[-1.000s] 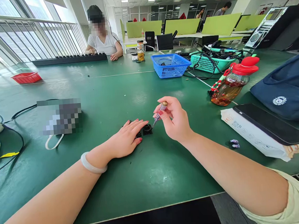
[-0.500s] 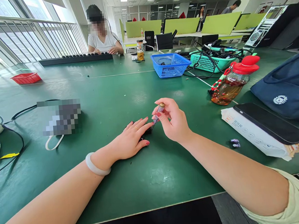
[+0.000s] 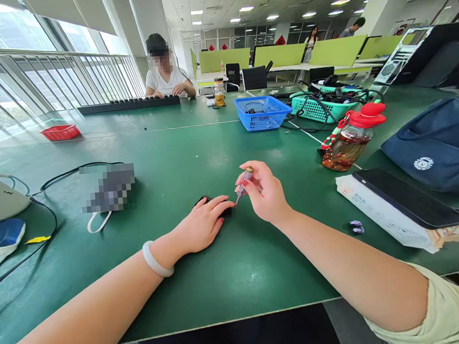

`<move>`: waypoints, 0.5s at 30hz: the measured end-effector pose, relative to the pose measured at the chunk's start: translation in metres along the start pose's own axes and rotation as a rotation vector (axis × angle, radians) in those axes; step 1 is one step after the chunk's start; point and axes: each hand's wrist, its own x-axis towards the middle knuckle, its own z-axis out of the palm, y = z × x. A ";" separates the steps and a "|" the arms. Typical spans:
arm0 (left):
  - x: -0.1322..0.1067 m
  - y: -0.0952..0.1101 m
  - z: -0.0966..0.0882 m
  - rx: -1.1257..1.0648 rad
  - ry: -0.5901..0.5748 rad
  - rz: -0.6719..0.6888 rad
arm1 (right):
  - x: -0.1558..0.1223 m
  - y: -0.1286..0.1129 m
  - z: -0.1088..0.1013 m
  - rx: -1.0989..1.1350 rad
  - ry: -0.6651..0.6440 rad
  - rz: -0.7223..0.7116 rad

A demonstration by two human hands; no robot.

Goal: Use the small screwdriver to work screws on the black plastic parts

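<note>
My left hand (image 3: 202, 224) lies over a small flat black object (image 3: 227, 212) on the green table and presses it down. The fingers reach across its top and the thumb is bent in at the near side; most of the object is hidden. Between the thumb and fingers of my right hand (image 3: 266, 193) is a small screwdriver (image 3: 240, 193) with a purplish handle and a gold-coloured cap. It leans, with its thin tip pointing down at the right end of the black object, close to my left fingertips. Whether the tip touches it I cannot tell.
A white box with a black phone (image 3: 410, 195) on it lies right, near small purple shiny pieces (image 3: 356, 227). Behind stand a red-lidded bottle (image 3: 348, 144), blue basket (image 3: 262, 113) and green basket (image 3: 316, 109). Cables (image 3: 54, 217) run left. A person (image 3: 166, 79) sits opposite.
The view has tilted up slightly. My left fingers have drawn closer together and the thumb has tucked in against the black object. The screwdriver now shows more of its shaft.
</note>
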 end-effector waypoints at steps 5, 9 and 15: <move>-0.046 -0.001 -0.012 0.040 0.013 -0.073 | 0.002 0.005 -0.001 0.061 0.027 0.061; -0.113 -0.019 -0.024 0.110 0.066 -0.258 | 0.003 0.007 -0.002 0.075 0.023 0.083; -0.204 -0.072 -0.036 0.125 0.217 -0.636 | 0.005 0.008 -0.004 0.058 0.020 0.117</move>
